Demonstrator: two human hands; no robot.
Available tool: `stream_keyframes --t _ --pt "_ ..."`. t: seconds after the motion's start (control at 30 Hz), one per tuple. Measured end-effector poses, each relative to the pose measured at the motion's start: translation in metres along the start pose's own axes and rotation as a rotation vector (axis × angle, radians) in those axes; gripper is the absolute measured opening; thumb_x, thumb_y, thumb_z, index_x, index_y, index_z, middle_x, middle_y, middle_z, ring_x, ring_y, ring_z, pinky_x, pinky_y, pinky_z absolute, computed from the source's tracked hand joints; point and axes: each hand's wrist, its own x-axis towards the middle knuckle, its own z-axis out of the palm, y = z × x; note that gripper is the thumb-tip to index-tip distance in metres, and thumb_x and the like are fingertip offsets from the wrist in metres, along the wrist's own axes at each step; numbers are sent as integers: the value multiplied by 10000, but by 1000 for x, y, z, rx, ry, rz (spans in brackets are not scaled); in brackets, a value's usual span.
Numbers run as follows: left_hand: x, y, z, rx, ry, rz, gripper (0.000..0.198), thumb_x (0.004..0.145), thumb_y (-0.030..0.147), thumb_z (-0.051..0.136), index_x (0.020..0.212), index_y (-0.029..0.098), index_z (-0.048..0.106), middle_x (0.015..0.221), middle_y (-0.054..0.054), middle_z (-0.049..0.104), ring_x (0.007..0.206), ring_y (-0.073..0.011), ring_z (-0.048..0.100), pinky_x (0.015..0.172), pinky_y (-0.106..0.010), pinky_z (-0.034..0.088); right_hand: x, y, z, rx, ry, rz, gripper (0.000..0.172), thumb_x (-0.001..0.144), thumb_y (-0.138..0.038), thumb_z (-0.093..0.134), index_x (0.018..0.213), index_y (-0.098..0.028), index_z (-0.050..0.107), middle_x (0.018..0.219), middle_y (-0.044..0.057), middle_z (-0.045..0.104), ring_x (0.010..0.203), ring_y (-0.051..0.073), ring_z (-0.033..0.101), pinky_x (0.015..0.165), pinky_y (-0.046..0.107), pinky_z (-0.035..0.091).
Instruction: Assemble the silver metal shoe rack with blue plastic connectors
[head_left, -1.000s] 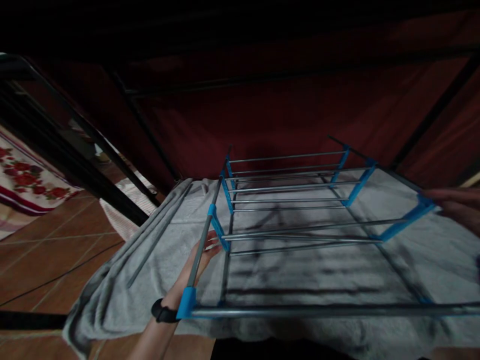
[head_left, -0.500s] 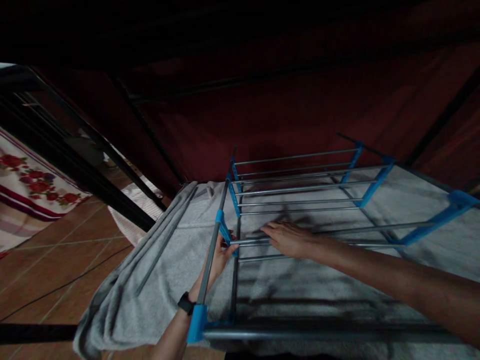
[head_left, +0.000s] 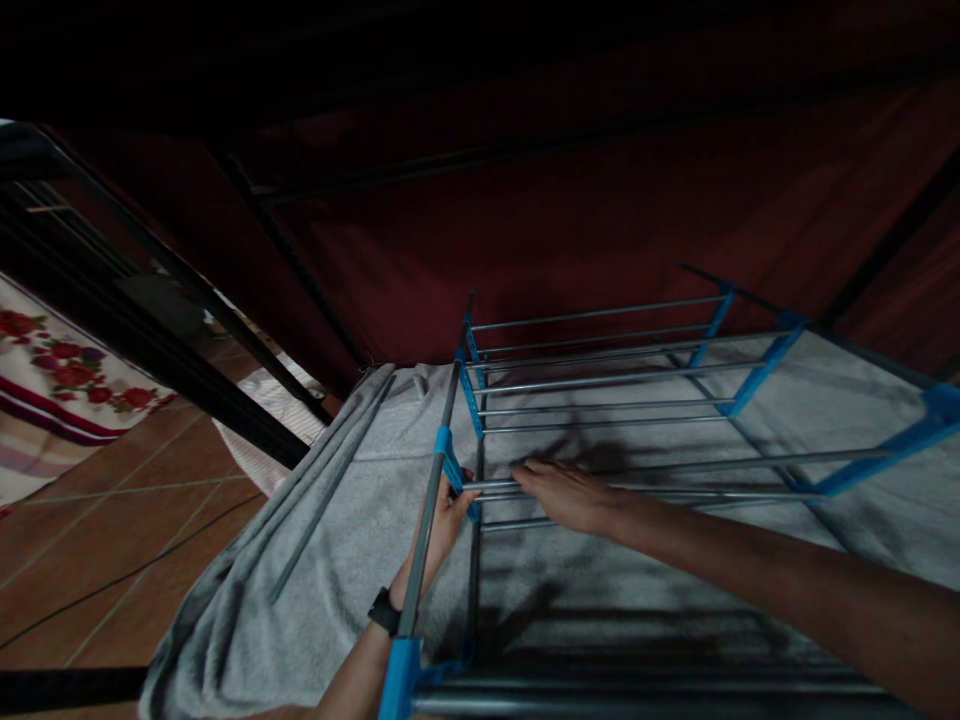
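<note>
A rack of grey metal tubes and blue plastic brackets lies on its side before me. My left hand (head_left: 452, 508), a black watch on its wrist, is closed around a blue bracket (head_left: 450, 460) on the rack's left side, its thumb by the end of a crosswise tube. Part of its fingers is hidden behind the bracket. To the right, my right hand (head_left: 566, 492) reaches over the same metal tube (head_left: 491, 484) and holds it from above, fingers curled and pointing left. More crosswise tubes (head_left: 615, 379) join the left brackets to a blue bracket (head_left: 765, 365) on the right.
Under the rack spreads a grey blanket (head_left: 360, 540) with a loose tube (head_left: 330, 490) at its left. Dark red fabric (head_left: 562, 230) hangs behind. Black frame bars (head_left: 187, 330) cross the left, above a tiled floor (head_left: 187, 480) with a thin cable and a flowered cloth (head_left: 75, 370).
My right hand has slid a little left along the tube, closer to my left hand. The left hand stays at the bracket, and the view has shifted slightly.
</note>
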Motion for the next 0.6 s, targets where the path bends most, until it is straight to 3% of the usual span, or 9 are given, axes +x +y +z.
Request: stream_keyframes --t 0.3,0.4,0.5,0.6 --pt "-5 -4 8 -10 70 40 307 802 458 649 976 206 636 935 -76 691 888 -241 642 854 -398 507 0 -1 -2 2 15 -9 259 978 -117 351 1078 -177 583 1062 96 620 974 228 623 784 306 447" --pt "-7 2 3 -27 23 -4 367 781 464 683 1028 195 645 983 -86 704 916 -245 651 862 -391 509 0 -2 -5 26 4 -8 265 965 -102 352 1076 -174 582 1065 96 622 966 223 624 775 301 444" --pt "-10 6 -5 -92 -66 -27 478 761 448 726 1160 204 629 1159 -102 687 1020 -252 642 909 -383 496 0 -1 -6 34 -12 -7 299 933 -60 349 1077 -176 584 1076 94 624 962 216 624 762 292 438" --pt "-9 4 -9 -193 -78 -46 464 752 456 729 1130 200 645 1166 -105 690 1048 -262 638 922 -382 490 1 2 -3 35 -18 -19 280 936 -77 364 1074 -188 580 1056 85 627 938 213 626 737 284 431"
